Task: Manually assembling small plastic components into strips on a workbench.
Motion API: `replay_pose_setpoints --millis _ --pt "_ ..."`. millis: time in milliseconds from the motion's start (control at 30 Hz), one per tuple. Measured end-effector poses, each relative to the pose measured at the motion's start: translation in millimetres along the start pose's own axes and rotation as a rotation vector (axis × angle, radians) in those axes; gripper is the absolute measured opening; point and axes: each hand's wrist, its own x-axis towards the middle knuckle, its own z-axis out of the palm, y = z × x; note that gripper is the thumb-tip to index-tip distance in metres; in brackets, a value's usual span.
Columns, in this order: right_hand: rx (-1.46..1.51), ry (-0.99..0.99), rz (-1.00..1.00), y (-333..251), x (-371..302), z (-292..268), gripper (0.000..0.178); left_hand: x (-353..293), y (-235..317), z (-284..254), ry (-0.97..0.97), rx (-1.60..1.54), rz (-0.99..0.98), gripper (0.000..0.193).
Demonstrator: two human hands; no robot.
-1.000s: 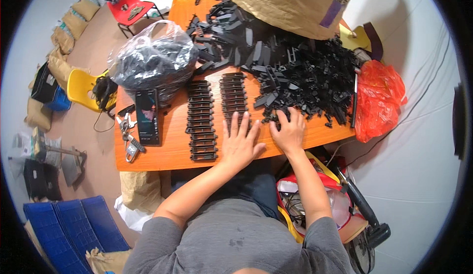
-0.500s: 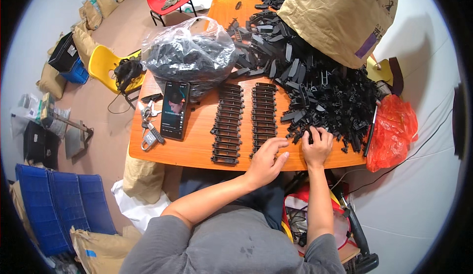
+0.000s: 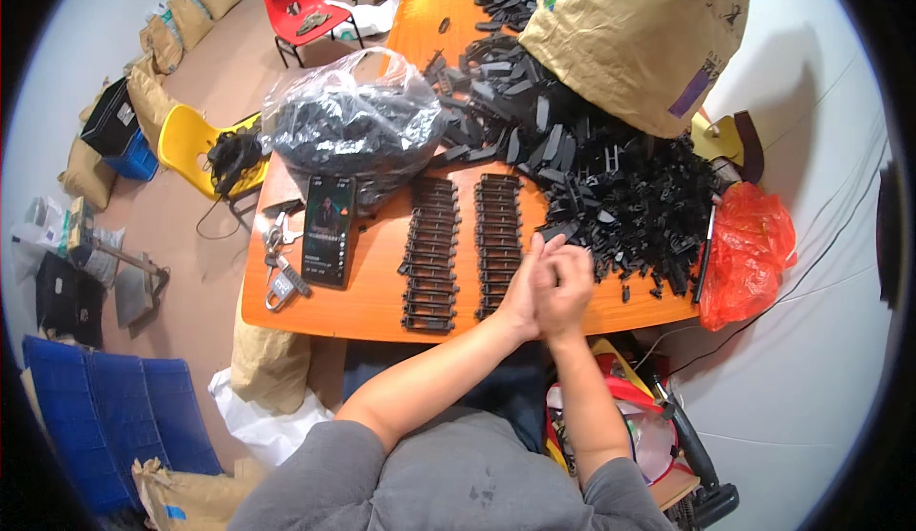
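Over the orange wooden table, the left hand and right hand are pressing together, half-curled; whether they are gripping anything, I cannot tell. Two columns of black ribbed plastic pieces are lying just left; any reach should be clearing their ends.

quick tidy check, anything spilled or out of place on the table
The black parts form a loose, jumbled heap that looks spilled beside two neat rows; a few stray pieces lie apart near the table edge.
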Motion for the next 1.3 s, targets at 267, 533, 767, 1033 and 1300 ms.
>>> replay_pose_setpoints --millis 267,533,767,1033,1300 --pt "0.047 -0.021 -0.061 -25.6 13.4 11.8 0.02 11.5 32.3 -28.2 0.054 -0.181 0.09 0.033" --pt "1.403 0.228 0.586 -26.8 42.8 26.9 0.03 3.9 58.2 -9.7 0.066 -0.502 0.078 0.03" --pt "0.331 -0.023 0.187 -31.4 49.1 4.4 0.017 5.9 74.5 -10.8 -0.007 -0.489 0.136 0.031" --pt "0.037 -0.357 0.106 -38.5 61.7 13.1 0.019 4.9 80.9 -16.2 0.014 -0.384 0.147 0.028" --pt "0.886 -0.325 0.831 -25.0 65.0 16.4 0.018 -15.3 88.4 -14.7 0.083 -0.195 0.036 0.018"
